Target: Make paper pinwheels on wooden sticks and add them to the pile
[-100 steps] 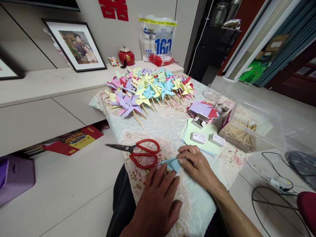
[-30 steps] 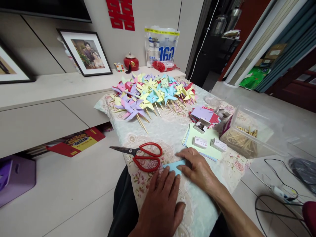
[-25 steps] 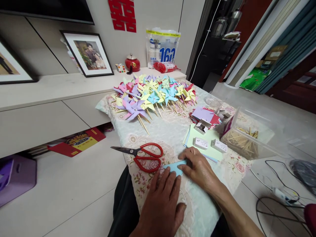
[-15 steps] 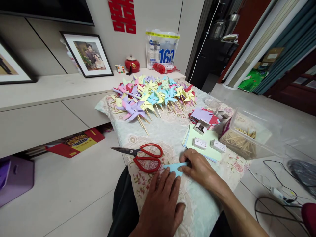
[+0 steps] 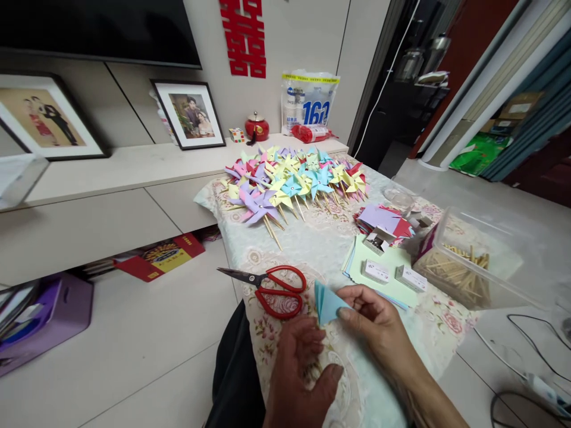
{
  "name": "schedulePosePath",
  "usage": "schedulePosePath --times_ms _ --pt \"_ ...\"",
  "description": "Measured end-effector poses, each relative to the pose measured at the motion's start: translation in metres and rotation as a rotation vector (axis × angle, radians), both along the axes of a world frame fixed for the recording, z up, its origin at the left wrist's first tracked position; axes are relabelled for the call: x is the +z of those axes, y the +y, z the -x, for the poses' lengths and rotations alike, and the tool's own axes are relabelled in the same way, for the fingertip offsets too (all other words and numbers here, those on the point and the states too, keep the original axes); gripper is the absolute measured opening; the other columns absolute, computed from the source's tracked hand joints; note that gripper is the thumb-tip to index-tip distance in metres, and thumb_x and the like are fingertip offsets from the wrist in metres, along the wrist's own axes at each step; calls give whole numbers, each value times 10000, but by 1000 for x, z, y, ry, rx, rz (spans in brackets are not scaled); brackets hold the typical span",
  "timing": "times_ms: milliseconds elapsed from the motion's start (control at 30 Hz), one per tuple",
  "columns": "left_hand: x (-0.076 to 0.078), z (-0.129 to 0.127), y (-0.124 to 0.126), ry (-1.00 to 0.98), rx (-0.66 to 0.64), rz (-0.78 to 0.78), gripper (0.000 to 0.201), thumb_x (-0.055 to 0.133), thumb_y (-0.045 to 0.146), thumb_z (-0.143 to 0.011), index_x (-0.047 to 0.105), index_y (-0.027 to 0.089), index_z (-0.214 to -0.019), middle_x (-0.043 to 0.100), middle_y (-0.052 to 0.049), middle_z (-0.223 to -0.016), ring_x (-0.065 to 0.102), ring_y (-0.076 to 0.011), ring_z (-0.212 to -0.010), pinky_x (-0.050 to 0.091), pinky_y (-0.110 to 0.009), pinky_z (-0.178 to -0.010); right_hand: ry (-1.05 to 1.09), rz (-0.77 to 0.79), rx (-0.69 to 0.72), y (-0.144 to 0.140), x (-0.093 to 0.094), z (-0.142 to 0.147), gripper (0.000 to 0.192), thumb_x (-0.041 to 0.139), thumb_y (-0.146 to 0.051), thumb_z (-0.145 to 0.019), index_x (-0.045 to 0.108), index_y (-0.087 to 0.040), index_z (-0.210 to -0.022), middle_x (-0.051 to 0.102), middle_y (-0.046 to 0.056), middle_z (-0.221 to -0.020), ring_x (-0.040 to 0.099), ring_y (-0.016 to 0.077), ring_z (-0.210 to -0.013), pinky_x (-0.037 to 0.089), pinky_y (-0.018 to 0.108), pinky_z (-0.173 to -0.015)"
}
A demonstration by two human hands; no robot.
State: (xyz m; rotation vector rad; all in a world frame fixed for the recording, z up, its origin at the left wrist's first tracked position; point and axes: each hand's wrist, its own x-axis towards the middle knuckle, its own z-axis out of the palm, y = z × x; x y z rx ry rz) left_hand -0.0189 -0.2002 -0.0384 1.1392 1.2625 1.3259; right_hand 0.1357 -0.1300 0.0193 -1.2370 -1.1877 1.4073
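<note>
Item: folded light-blue paper triangle (image 5: 326, 301), held upright above the near edge of the floral-clothed table (image 5: 312, 244). Right hand (image 5: 379, 324) pinches its lower right corner between thumb and fingertips; the fold's point rises up and leftward from that pinch, its long edge running near vertical. Left hand (image 5: 300, 368) lies just below and left of the paper, fingers loosely curled, grasping nothing, apart from the sheet; it is the nearer hand to the free left edge.

Adjacent: red-handled steel scissors (image 5: 272, 285), flat on the cloth just left of the paper, blades pointing left, closer to the left hand.

Beyond: heap of pastel paper pinwheels on wooden sticks (image 5: 294, 181); stack of coloured paper squares (image 5: 386, 270); clear plastic box of wooden sticks (image 5: 464, 261).
</note>
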Motion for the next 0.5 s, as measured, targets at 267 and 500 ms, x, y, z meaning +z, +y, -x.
schedulePosePath --times_ms 267,500 --pt "51 17 18 -601 223 330 263 816 368 -698 683 193 -842 713 -11 -777 655 -170 -723 525 -297 -720 121 17 229 3 0 27 291 694 -476 -852 713 -200 -942 695 19 -782 613 156 -711 476 279 -678" --pt "63 31 23 -559 148 374 273 839 346 -618 641 185 -715 650 22 -575 589 -135 -519 494 -256 -573 -590 -527 364 45 -2 51 122 555 -179 -900 665 -220 -933 650 36 -903 582 189 -871 466 310 -781"
